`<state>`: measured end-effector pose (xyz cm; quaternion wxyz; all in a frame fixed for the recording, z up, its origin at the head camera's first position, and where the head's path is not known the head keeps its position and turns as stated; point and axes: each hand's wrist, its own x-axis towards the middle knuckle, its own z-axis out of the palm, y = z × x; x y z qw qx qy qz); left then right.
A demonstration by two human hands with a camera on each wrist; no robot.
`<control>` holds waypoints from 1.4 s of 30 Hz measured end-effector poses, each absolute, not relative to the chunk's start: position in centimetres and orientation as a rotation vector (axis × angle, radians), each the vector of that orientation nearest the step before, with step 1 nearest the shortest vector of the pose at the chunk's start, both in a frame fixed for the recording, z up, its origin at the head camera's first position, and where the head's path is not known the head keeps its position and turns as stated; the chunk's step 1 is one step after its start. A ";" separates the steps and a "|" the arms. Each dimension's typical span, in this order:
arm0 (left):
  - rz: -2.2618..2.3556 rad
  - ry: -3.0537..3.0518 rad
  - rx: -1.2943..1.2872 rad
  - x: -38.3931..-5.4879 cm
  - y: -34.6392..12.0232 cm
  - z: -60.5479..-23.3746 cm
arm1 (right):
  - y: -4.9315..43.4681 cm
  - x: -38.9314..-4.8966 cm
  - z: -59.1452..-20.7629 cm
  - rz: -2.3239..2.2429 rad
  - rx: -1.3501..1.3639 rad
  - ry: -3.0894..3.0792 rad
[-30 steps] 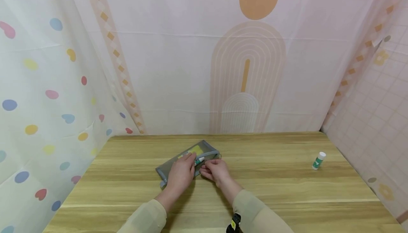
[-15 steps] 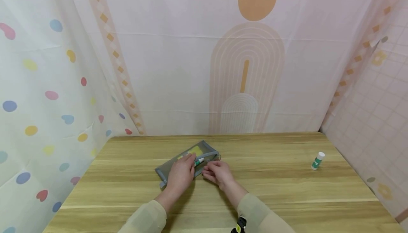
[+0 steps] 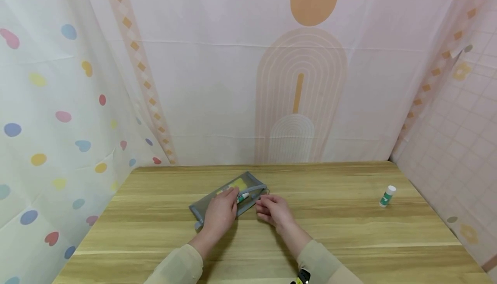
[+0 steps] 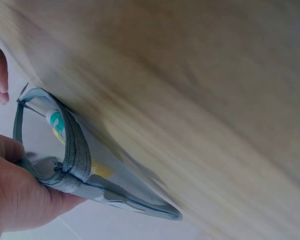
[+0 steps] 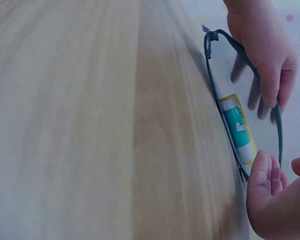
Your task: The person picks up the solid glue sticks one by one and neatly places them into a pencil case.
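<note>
A grey mesh zipper pouch lies slanted on the table, its zipped side gaping. The left hand holds the pouch's upper edge, thumb on one side and fingers on the other, as the left wrist view shows. Through the gap a green-and-white glue stick is visible inside, beside a flat yellow item. By the pouch's right end is the right hand, its fingers loosely bent with nothing between them. In the right wrist view the right hand's fingertips overlap the near end of the opening.
A second glue stick, white-capped, stands on the right part of the wooden table. Patterned curtains hang behind the table and along both sides.
The right hand has drawn back to the right along the pouch's opening, away from the glue stick inside. The left hand and pouch stay in place.
</note>
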<state>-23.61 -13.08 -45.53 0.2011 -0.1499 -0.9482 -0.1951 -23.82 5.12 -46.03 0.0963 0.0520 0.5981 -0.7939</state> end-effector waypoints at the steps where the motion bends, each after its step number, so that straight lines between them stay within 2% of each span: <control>1: -0.549 -2.648 -0.419 -23.6 -13.1 -45.5 | 5.2 -23.8 -45.9 -2.355 0.154 1.775; 23: -0.559 -2.665 -0.411 -23.5 -13.1 -45.3 | 8.0 -23.3 -45.6 -2.380 0.135 1.903; 42: -0.547 -2.654 -0.418 -23.6 -13.1 -45.4 | 12.5 -22.2 -44.7 -2.309 0.085 2.167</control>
